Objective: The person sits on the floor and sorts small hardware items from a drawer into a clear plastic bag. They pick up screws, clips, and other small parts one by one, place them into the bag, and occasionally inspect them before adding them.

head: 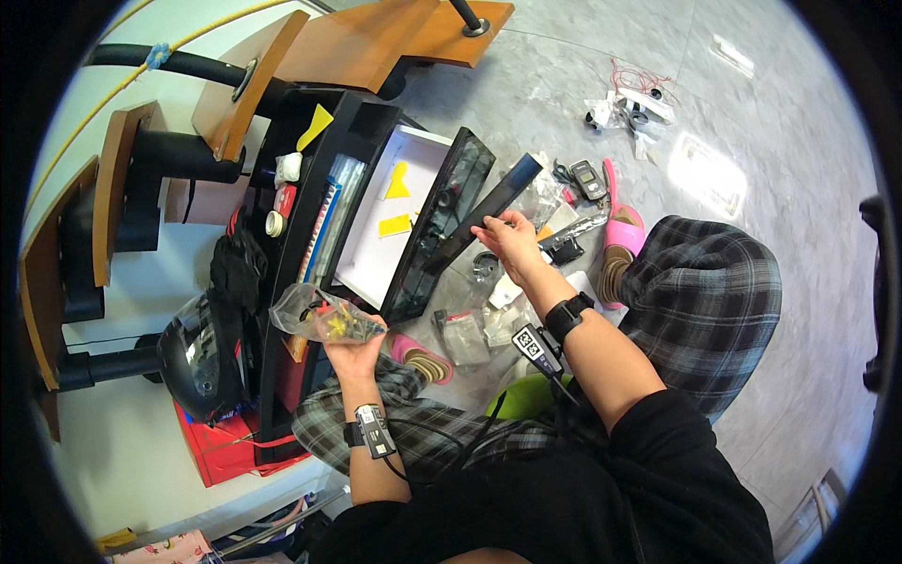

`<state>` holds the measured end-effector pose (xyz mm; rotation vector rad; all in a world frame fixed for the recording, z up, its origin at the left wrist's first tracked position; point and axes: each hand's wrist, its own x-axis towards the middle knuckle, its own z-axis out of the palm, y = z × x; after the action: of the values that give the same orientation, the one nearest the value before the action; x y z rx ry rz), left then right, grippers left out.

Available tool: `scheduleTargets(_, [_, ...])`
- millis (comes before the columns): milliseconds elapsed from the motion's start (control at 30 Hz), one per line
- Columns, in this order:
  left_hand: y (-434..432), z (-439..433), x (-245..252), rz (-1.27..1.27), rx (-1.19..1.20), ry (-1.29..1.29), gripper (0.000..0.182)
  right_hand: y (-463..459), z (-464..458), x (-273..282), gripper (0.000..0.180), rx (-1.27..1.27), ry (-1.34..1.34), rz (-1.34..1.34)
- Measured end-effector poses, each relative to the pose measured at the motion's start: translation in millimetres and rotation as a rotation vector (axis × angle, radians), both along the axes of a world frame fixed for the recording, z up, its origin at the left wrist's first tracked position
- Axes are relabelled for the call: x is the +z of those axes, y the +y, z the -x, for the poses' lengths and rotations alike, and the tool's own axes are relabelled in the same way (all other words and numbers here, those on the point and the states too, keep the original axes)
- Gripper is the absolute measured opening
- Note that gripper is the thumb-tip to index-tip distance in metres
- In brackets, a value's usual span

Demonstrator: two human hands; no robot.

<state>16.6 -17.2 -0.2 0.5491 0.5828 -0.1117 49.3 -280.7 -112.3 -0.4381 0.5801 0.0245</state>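
My left hand (352,349) holds up a clear plastic bag (328,316) with small red, yellow and black items in it, close to the near end of the open drawer. A long flat dark strip (486,215) leans at the drawer's glossy black front (447,218); the fingertips of my right hand (511,243) are at its edge, and whether they grip it or only touch it I cannot tell. Inside the white drawer (359,264) lie a yellow spatula-like scraper (398,181) and a flat yellow piece (394,225).
Small parts and plastic bags (465,338) lie on the grey floor around my pink slippers (625,229). A black motorcycle helmet (201,359) is beside the black cabinet, above a red box (211,451). Wooden stair treads (352,42) rise behind. Farther off lies a tangle of red wire (634,76).
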Motion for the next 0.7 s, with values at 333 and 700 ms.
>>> scheduleTargets(333, [-5.9, -1.6, -0.2, -0.058, -0.001, -0.002, 0.038, -9.6, -3.2, -10.6, 0.015, -0.007, 0.038, 0.176])
scheduleTargets(700, [-11.3, -12.4, -16.7, -0.026, 0.045, 0.093, 0.035, -154.2, -62.7, -106.7, 0.012, -0.387, 0.433, 0.354])
